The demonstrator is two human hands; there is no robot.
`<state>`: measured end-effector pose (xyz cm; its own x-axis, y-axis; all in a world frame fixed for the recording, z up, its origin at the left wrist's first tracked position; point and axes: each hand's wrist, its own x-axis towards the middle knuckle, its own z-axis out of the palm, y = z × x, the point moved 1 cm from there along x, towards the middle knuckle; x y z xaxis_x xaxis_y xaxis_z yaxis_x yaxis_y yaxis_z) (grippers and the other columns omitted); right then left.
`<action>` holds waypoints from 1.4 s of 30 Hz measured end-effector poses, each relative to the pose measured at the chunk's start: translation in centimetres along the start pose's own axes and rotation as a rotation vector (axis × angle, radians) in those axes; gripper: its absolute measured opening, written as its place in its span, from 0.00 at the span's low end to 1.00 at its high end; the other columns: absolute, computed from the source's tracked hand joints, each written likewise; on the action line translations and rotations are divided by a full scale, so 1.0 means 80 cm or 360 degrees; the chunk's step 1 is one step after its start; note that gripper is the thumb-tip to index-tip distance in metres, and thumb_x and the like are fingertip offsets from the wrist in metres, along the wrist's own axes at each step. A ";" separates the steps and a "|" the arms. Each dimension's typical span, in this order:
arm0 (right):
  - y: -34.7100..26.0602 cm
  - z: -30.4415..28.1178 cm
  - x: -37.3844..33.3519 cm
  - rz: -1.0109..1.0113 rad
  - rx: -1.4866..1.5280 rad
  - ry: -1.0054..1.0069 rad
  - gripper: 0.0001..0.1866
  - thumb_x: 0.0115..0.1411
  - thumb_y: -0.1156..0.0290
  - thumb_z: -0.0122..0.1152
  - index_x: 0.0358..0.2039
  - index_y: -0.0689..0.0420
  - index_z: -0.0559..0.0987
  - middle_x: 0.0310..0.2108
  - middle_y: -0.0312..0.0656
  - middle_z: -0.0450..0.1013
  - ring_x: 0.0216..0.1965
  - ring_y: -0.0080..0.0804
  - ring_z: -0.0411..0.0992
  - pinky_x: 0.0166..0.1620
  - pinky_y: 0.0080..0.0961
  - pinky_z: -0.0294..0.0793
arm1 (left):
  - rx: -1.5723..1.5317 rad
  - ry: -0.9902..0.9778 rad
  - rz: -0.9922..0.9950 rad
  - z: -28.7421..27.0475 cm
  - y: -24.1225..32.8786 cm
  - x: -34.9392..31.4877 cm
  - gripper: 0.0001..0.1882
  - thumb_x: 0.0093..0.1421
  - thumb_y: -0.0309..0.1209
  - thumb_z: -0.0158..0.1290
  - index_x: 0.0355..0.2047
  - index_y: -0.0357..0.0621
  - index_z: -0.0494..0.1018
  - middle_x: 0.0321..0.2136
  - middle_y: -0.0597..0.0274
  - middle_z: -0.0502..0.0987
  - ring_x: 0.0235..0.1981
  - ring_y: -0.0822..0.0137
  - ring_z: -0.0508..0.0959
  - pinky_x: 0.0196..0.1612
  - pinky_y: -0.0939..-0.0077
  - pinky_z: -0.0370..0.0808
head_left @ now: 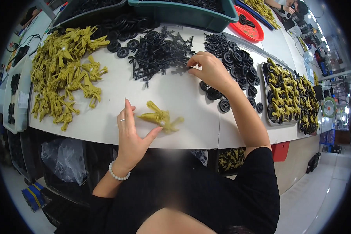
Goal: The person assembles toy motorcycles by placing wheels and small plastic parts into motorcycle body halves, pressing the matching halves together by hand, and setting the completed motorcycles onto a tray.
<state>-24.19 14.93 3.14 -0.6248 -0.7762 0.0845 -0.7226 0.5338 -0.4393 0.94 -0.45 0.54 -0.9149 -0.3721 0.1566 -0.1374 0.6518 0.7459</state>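
Left hand [129,134] spread flat beside olive-yellow plastic toy body [160,118] lying crosswise at frame centre, right hand [208,70] pinching black plastic axle pieces [158,52] above

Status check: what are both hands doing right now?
Left hand steadies olive toy frame. Right hand picking at black axle pile. Wheels alongside, nothing blocking.

On the table [175,97], near its front edge, a single toy plane body [160,118] lies just right of the left hand [129,134], whose thumb touches it. Behind it, mid-table, sits a pile of axle pieces [158,52], with the right hand [210,70] at the pile's right edge. A heap of plane bodies [62,72] lies far left. Wheels [240,68] spread to the right, beyond them a tray of assembled planes [284,95]. Two bins [183,11] stand along the back.
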 end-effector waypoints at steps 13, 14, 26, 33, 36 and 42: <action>-0.063 -0.003 -0.068 -0.0276 0.0284 -0.0005 0.12 0.47 0.76 0.67 0.35 0.58 0.79 0.36 0.42 0.72 0.41 0.41 0.70 0.45 0.32 0.71 | -0.0297 -0.0963 -0.0382 -0.002 -0.152 -0.133 0.20 0.59 0.36 0.53 0.48 0.35 0.73 0.50 0.43 0.73 0.54 0.48 0.71 0.58 0.65 0.65; -0.071 -0.001 -0.076 -0.0374 0.0311 -0.0059 0.14 0.46 0.77 0.68 0.35 0.57 0.79 0.37 0.42 0.72 0.41 0.41 0.70 0.45 0.31 0.72 | -0.0055 -0.0785 -0.0554 0.029 -0.196 -0.155 0.21 0.59 0.37 0.53 0.48 0.35 0.72 0.51 0.43 0.72 0.54 0.48 0.70 0.58 0.63 0.64; -0.074 0.043 -0.118 0.0534 0.1698 -0.0105 0.05 0.57 0.76 0.60 0.33 0.65 0.77 0.27 0.41 0.76 0.25 0.23 0.71 0.32 0.18 0.71 | 0.0067 -0.0449 0.0421 0.007 -0.111 -0.101 0.12 0.53 0.28 0.58 0.38 0.38 0.76 0.33 0.54 0.77 0.30 0.57 0.77 0.31 0.67 0.73; -0.091 0.055 -0.132 0.0795 0.2012 -0.0323 0.04 0.57 0.76 0.60 0.30 0.64 0.77 0.25 0.40 0.75 0.24 0.20 0.70 0.31 0.16 0.70 | 0.0122 0.0052 0.1313 -0.023 0.040 0.000 0.17 0.47 0.29 0.64 0.38 0.42 0.75 0.27 0.63 0.70 0.24 0.64 0.71 0.24 0.73 0.69; -0.091 0.057 -0.140 0.0766 0.2056 -0.0271 0.04 0.58 0.76 0.58 0.29 0.64 0.76 0.24 0.38 0.74 0.24 0.19 0.70 0.31 0.16 0.70 | 0.0452 0.0003 0.1491 -0.005 0.059 0.035 0.16 0.48 0.32 0.62 0.37 0.43 0.75 0.30 0.63 0.68 0.29 0.64 0.71 0.29 0.72 0.69; -0.084 0.051 -0.155 0.0759 0.2112 -0.0377 0.03 0.58 0.77 0.54 0.28 0.64 0.75 0.22 0.37 0.73 0.23 0.19 0.71 0.29 0.15 0.70 | 0.0404 -0.0428 0.1560 0.014 0.063 0.056 0.05 0.49 0.29 0.52 0.25 0.46 0.68 0.28 0.65 0.69 0.32 0.68 0.72 0.30 0.77 0.70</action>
<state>-10.37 19.62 1.37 -0.5663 -0.7220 -0.3974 0.4281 0.1544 -0.8905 -4.31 1.92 4.30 -0.7184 0.5332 0.4468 0.6628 0.7195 0.2072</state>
